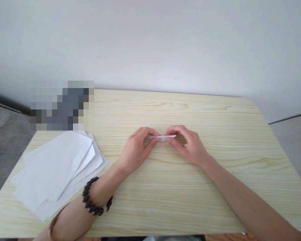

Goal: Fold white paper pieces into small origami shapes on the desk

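Note:
A small piece of folded white paper [163, 137] is held level between my two hands over the middle of the table, seen almost edge-on. My left hand [140, 144] pinches its left end between thumb and fingers. At the other end, my right hand [187, 142] grips it the same way, the thumb on the near side. The fingertips of both hands are close together, with only a short strip of paper showing between them. How the paper is folded cannot be made out from this angle.
Loose white sheets [57, 164] lie in an uneven pile on the left of the wood-grain table [165, 201]. Behind them is a dark, pixelated object [70, 105]. A pale wall [165, 47] borders the table's far edge. A beaded bracelet [90, 201] circles my left wrist.

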A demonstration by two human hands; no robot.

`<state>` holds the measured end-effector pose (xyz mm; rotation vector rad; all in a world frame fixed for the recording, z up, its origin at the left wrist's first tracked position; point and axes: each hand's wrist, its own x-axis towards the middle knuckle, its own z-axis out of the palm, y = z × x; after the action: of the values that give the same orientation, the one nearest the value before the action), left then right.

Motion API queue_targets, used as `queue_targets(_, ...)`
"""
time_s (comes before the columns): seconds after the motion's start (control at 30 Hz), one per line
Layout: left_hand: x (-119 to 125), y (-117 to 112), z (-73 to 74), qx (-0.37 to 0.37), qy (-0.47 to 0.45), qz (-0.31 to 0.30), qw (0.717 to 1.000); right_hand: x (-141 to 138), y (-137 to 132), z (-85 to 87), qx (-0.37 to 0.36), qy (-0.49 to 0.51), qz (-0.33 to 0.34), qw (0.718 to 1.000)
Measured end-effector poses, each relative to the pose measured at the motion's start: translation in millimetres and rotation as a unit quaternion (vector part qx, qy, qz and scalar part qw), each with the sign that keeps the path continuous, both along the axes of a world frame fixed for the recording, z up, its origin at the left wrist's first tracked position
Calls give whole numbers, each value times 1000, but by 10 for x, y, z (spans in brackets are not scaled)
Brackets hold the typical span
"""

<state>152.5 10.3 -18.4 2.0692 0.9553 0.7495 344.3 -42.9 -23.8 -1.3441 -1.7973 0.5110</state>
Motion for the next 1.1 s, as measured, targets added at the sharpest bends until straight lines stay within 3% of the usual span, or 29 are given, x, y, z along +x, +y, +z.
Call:
queue_targets(0.1, 2, -22, 39, -8, -14, 8, 1000, 1, -15, -6, 27, -28, 15, 999)
queue_targets(0.2, 11, -37, 74, 4, -25, -21, 999, 3, -21, -15, 75, -41, 34, 996)
queue_targets(0.3, 19, -38, 82, 48, -27, -35, 998, -5, -26, -16, 113, -61, 45, 991)
queue_targets(0.43, 30, -32, 58, 103, -3, -12, 995, -20, -38, -1, 101, -66, 20, 993)
queue_targets(0.53, 33, -25, 45, -13, -23, 5, 1000, -24, -54, 21, 64, -19, 2, 998)
queue_targets(0.67, 32, 19, 35, -185, -82, -5, 979, -26, -45, 36, 7, 35, -40, 999)
queue_targets(0.83, 140, 178, -5, -224, -139, 3, 965, -37, 170, 4, -88, 91, -39, 991)
queue_targets(0.97, 243, 296, -3, -232, -176, 23, 956, -21, 389, 1, -103, 136, -25, 985)
queue_targets(1.1, 223, 320, 41, -271, -182, -8, 945, 35, 425, 13, -137, 134, 41, 981)
